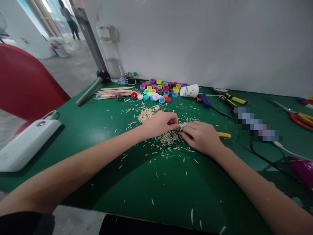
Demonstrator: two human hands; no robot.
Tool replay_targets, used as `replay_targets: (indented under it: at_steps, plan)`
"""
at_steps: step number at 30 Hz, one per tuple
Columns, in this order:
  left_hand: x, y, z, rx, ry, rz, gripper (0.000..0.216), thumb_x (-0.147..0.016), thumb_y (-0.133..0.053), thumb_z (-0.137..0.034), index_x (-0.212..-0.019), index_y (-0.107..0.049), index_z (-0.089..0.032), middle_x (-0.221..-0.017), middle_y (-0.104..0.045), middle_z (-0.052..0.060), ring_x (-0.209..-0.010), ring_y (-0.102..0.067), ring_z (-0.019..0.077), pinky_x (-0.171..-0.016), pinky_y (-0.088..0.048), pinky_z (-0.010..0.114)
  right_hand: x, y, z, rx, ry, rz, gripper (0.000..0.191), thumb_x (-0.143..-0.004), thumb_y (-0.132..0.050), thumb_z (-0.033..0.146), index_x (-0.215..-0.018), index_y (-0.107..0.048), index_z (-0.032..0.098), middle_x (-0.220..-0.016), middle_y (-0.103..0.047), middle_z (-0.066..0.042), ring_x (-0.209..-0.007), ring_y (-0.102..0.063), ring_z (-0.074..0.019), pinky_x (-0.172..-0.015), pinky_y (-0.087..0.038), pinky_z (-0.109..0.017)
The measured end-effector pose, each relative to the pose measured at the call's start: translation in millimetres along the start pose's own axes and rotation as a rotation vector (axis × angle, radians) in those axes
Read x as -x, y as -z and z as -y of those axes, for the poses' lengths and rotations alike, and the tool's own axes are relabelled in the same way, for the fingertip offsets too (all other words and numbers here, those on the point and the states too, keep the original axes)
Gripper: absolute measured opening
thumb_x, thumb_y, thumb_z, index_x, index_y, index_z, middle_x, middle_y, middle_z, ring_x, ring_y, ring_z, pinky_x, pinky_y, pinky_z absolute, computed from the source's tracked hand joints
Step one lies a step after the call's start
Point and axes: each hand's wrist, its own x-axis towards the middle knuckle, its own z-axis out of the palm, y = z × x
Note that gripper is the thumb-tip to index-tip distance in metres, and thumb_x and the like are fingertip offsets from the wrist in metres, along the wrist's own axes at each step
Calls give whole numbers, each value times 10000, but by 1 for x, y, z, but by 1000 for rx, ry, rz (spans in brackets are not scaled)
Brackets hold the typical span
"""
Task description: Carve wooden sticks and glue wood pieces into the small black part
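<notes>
Two bare hands meet over pale wood shavings [168,138] heaped near the middle of a green table [156,186], with loose slivers scattered toward the near edge. The left hand [164,121] is curled, thumb and forefinger drawn together; the right hand [201,135] is partly curled, fingertips just beside the left's. The fingers screen the point of contact, so whether either hand grips anything cannot be told. The hands cover part of the heap; one yellow handle [224,134] projects from behind the right hand. Beyond the heap stand many bottle caps [161,100], apparently some thirty or more, too overlapped for an exact count. To their right are one paper cup [189,91], lying on its side, and one blue glue gun [204,100]; to their left, several thin sticks [117,90], one smartwatch [131,81] and one hammer [89,90]. A pale panel [195,42] closes off the far side. One pair of scissors [303,119] lies at far right; one white box [29,143] and one red chair [26,75] occupy the left. One person [69,19] stands in the background.
</notes>
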Motion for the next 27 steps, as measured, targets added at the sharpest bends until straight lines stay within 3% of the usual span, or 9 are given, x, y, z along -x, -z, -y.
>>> replay_targets:
  at_steps: [14,27]
  plan:
    - [-2,-1,-4,1,-2,24,188,-817,-582,-340,-727,-591,-176,-708,-622,-1,-617,-519,102,-548,-322,225,0,-2,0,20,45,-66,240,-910,-475,324,-776,-615,182,-711,-624,-8,-684,-501,-147,-617,-326,-284]
    - [-1,3,-2,92,115,-1,223,-821,-590,-381,-752,-632,-174,-719,-655,10,-623,-543,109,-556,-362,245,0,4,2,-23,74,-69,263,-899,-493,327,-675,-538,198,-653,-578,4,-680,-478,-147,-744,-313,-335]
